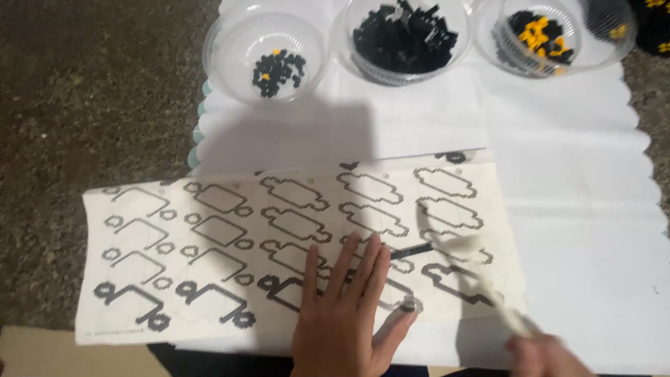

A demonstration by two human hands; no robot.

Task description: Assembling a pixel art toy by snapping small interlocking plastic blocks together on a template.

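Note:
A long paper pattern sheet (pixel 209 237) printed with rows of black outlined shapes lies on a white cloth (pixel 579 209). My left hand (pixel 345 314) rests flat on the sheet's lower middle, fingers spread, pressing it down. My right hand (pixel 544 356) shows only partly at the bottom edge; it grips pale tweezers (pixel 467 269), blurred by motion, whose tip reaches up over the sheet's right part. A thin black strip of beads (pixel 410 250) lies on the sheet just past my left fingertips.
Three clear plastic bowls stand at the top: the left bowl (pixel 265 56) holds a few black beads, the middle bowl (pixel 405 35) is heaped with black beads, the right bowl (pixel 537 35) has black and yellow ones. Dark rough ground (pixel 84 105) lies to the left.

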